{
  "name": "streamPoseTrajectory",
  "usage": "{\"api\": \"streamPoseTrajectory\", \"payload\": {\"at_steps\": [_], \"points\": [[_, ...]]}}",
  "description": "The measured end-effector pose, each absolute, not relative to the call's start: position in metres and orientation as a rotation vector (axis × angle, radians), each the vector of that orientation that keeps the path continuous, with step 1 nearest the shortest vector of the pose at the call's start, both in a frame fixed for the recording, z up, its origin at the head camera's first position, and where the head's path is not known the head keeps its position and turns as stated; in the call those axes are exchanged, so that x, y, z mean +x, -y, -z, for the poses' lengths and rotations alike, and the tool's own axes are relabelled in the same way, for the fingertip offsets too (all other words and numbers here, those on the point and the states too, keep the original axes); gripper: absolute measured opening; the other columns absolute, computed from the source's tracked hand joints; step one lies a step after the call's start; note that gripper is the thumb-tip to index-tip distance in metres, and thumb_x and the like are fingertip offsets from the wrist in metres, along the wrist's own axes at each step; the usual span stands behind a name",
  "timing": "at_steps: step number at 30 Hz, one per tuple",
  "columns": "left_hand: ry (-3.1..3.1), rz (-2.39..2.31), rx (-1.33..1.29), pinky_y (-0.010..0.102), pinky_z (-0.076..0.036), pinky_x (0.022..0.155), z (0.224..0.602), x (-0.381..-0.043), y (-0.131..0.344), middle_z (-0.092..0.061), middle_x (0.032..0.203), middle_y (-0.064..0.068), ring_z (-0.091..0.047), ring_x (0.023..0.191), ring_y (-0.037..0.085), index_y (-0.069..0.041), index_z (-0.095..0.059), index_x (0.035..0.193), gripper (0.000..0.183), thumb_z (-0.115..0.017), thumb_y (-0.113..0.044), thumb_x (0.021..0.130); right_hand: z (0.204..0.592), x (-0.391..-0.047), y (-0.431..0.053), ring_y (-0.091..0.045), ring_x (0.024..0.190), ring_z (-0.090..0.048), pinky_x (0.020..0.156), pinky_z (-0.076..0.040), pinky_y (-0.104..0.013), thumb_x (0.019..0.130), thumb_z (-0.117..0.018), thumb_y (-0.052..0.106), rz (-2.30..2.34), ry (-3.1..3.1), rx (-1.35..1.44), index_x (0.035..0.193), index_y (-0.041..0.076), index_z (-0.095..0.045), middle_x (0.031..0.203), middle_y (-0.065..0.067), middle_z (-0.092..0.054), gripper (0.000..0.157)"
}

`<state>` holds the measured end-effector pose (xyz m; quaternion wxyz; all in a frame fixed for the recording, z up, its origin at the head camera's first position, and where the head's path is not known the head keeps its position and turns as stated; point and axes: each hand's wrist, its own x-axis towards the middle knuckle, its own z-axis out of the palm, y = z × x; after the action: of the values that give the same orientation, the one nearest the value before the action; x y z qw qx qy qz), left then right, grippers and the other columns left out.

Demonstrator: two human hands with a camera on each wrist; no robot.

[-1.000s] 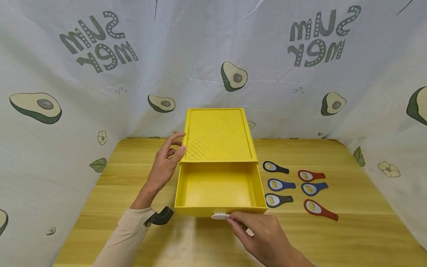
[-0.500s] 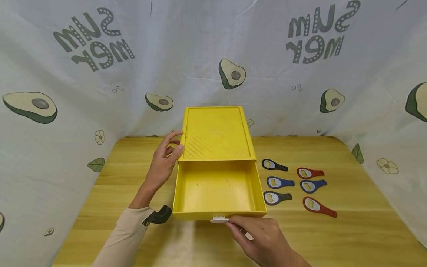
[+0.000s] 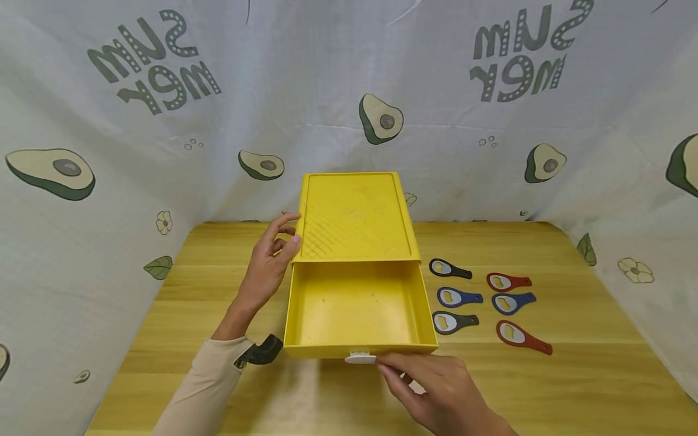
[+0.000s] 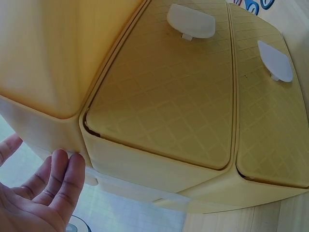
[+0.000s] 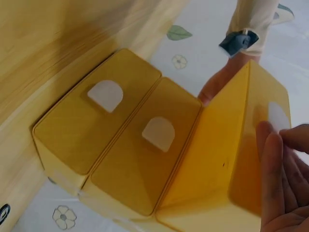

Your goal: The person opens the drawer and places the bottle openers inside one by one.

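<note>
A yellow plastic drawer cabinet (image 3: 357,212) stands on the table with its top drawer (image 3: 322,350) pulled out; nothing lies inside. My right hand (image 3: 436,384) pinches the right end of the white drawer handle (image 3: 358,359) between thumb and fingers, also seen on the handle (image 5: 277,116) in the right wrist view. My left hand (image 3: 267,266) steadies or touches the cabinet's left side near its top edge, fingers loosely bent and gripping nothing. In the left wrist view its fingertips (image 4: 72,166) meet the cabinet's side wall. Two lower drawers with white handles (image 4: 193,21) are closed.
Several bottle openers lie right of the cabinet on the wooden table (image 3: 202,290): black (image 3: 462,274), blue (image 3: 472,298), dark grey (image 3: 468,321), red (image 3: 522,281), another blue (image 3: 526,298) and another red (image 3: 537,344). A printed avocado curtain (image 3: 327,72) hangs behind and along both sides.
The top drawer has slid a little farther out toward me with my right hand on its handle. Lately the right fingers have shifted slightly rightward; my left hand has stayed against the cabinet.
</note>
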<state>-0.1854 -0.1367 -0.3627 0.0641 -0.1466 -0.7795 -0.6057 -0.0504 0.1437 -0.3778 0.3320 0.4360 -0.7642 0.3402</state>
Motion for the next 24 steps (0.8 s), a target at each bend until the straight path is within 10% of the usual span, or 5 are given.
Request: {"api": "streamPoseTrajectory", "payload": {"at_steps": [24], "points": [[2.327,1.847,-0.439,0.029,-0.037,0.064,0.364,-0.186,0.137,-0.050,0.124,0.010,-0.046,0.071,0.027,-0.023,-0.049,0.144,0.040,-0.052,-0.024,0.105,0.364,-0.066,-0.235,0.005,0.067,-0.062,0.059,-0.045,-0.012,0.101,-0.053,0.050,-0.604,2.259,1.055,0.091,0.021,-0.074,0.081,0.014,-0.071,0.037]]}}
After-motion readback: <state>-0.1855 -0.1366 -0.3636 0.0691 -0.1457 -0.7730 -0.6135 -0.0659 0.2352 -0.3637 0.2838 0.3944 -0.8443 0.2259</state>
